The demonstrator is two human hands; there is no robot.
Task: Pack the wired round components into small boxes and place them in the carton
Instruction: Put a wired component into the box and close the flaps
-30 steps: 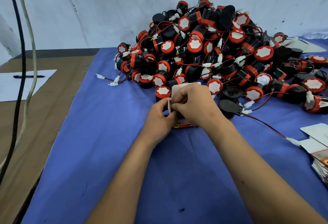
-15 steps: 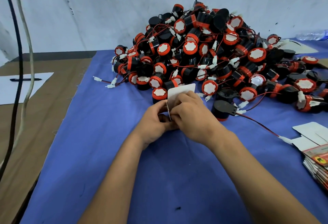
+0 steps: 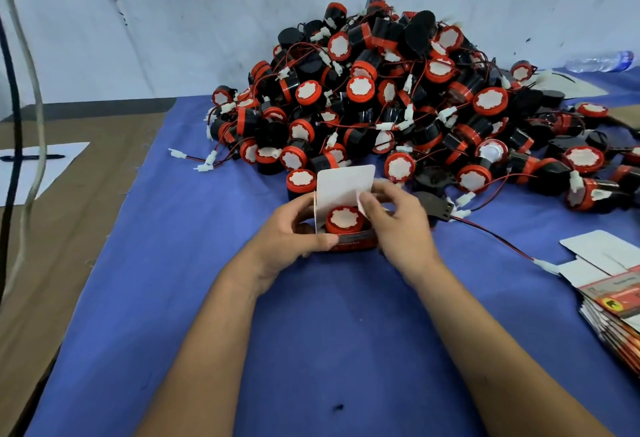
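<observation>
Left hand (image 3: pixel 294 228) grips box (image 3: pixel 349 244); component (image 3: pixel 344 220) inside, lid up. Right hand (image 3: pixel 394 218) pinches side flap. Pile (image 3: pixel 398 104) at 12, flat boxes (image 3: pixel 616 305) at 3.

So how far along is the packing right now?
One component already sits inside the small box, lid flap still up. Left hand grips the box; right hand pinches a side flap. Left: closing it, the big pile, the flat boxes. No carton in view.

Scuffed white wall (image 3: pixel 173 21), blue cloth (image 3: pixel 329 332) over brown table (image 3: pixel 69 228), hanging cables (image 3: pixel 27 55)
</observation>
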